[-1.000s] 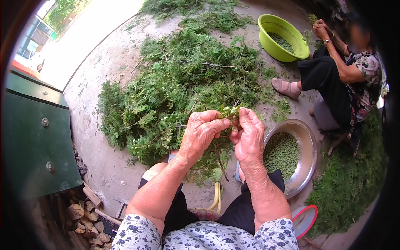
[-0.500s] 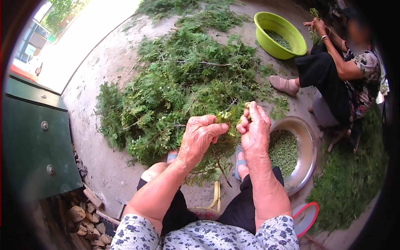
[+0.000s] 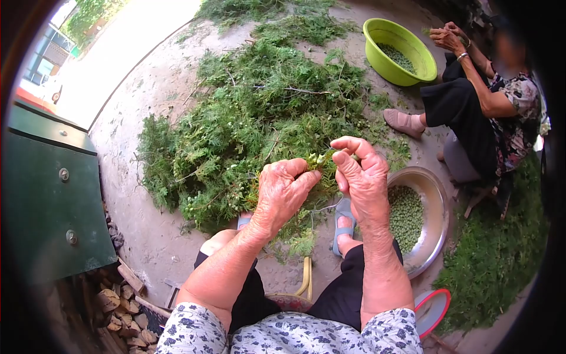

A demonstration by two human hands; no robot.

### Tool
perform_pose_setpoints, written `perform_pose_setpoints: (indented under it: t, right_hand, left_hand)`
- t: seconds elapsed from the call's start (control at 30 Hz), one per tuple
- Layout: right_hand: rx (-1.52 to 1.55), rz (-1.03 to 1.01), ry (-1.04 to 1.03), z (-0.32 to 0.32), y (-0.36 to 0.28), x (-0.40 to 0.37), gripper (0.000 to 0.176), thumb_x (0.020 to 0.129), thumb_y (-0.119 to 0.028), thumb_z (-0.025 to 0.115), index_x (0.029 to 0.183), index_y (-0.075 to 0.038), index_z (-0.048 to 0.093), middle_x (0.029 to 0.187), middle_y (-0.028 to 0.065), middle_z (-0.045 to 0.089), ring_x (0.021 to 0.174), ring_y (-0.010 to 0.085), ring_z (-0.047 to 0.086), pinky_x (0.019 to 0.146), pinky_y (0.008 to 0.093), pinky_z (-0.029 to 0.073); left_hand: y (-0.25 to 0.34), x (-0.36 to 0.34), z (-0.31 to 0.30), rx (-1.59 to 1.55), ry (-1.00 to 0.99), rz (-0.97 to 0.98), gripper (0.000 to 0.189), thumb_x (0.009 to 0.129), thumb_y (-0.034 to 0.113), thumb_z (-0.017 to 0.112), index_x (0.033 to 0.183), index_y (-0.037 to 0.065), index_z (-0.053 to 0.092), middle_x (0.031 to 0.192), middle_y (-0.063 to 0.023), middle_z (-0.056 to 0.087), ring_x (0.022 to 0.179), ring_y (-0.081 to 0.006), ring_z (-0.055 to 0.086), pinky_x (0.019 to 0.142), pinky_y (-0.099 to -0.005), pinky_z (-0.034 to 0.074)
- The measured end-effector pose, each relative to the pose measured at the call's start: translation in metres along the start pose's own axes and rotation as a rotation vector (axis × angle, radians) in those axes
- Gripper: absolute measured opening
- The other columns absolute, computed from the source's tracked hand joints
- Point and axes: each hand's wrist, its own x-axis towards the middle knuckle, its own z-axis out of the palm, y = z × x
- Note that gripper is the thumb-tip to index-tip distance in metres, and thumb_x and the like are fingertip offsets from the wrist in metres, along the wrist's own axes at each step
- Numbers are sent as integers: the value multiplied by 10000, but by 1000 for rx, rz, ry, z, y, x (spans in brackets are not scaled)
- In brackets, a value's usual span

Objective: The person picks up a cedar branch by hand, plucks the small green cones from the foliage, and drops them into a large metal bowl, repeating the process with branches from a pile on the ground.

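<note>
My left hand (image 3: 281,192) is closed, thumb against forefinger, on an evergreen sprig (image 3: 321,160) with small pale-green cones at its tip. Its feathery leaves hang below the fingers. Just right of the tip is my right hand (image 3: 364,180), with forefinger and thumb curled toward each other. A bit of green shows between them, too small to make out. Beside my right wrist on the floor stands a metal basin (image 3: 435,206) holding many small green cones (image 3: 405,218).
A big heap of cut evergreen branches (image 3: 236,130) covers the floor ahead. Behind it at right is a yellow-green tub (image 3: 377,59); another person (image 3: 495,100) sits beside it, handling a sprig. Left are a green metal panel (image 3: 53,206) and split firewood (image 3: 124,312). More greenery (image 3: 489,265) lies at right.
My right hand has moved in toward the sprig's tip, its forefinger now arched over the thumb. My left hand still grips the sprig, whose lower stem has swung. The other person's hands have lowered slightly.
</note>
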Motion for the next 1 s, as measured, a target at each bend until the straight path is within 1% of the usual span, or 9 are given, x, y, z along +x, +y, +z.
perform_pose_setpoints:
  t: [0.03,0.13,0.2,0.37,0.43,0.6,0.7,0.87,1.0]
  right_hand:
    - [-284,-24,-8,4,-8,-2,213,831,-109,630,1030,-39,598,781,41,595,551,88,505,489,208,397]
    - [-657,-395,0,9,4,0,239,819,-99,631,1045,-32,588,828,84,620,656,141,567,597,258,460]
    - [-661,-390,-48,9,6,1,234,809,-90,633,1021,-2,585,868,123,623,744,180,589,674,290,471]
    - [-555,-241,-9,11,12,1,140,847,-133,604,909,-7,603,738,91,607,635,154,565,586,285,455]
    - [-554,-235,53,15,14,0,149,864,-157,587,880,-10,605,684,68,578,582,133,532,541,278,429]
    - [-233,78,124,9,18,6,223,902,-232,549,856,-20,598,601,-5,486,476,73,430,430,243,343]
    - [342,230,30,-7,7,13,248,902,-290,544,924,-43,549,661,-12,511,486,55,444,382,201,318]
    - [491,212,64,-9,2,12,156,883,-179,540,964,-45,539,830,65,571,545,84,503,390,176,328]
    - [359,360,-197,-3,-3,6,275,849,-69,514,1120,-18,523,847,29,593,584,58,524,416,164,363]
  left_hand:
    - [0,0,0,14,19,20,282,721,214,636,584,0,513,513,-151,475,470,-292,476,480,-384,379]
    - [-2,-1,0,38,15,49,270,725,217,633,596,6,524,528,-157,486,497,-315,492,491,-395,389]
    - [-6,-1,4,44,28,97,260,728,217,632,610,7,534,531,-156,486,499,-319,487,493,-396,391]
    - [-2,-3,0,42,12,145,219,733,209,630,674,4,582,548,-145,511,493,-291,500,492,-372,405]
    - [7,-5,-2,-169,-54,-10,177,781,159,640,721,-5,610,521,-1,473,494,-71,410,463,-254,343]
    - [21,-9,-9,-293,-105,-132,196,775,188,639,748,-5,624,520,1,483,491,-70,425,461,-239,336]
    - [19,-10,-12,-328,-116,-143,213,769,206,643,714,2,614,516,2,477,492,-65,418,461,-232,327]
    - [9,-3,-25,-386,-170,-70,243,736,215,628,590,36,552,500,11,457,487,-70,416,461,-243,305]
    - [16,-1,-28,-634,-217,-170,236,689,229,643,568,48,553,506,6,465,495,-75,409,483,-234,293]
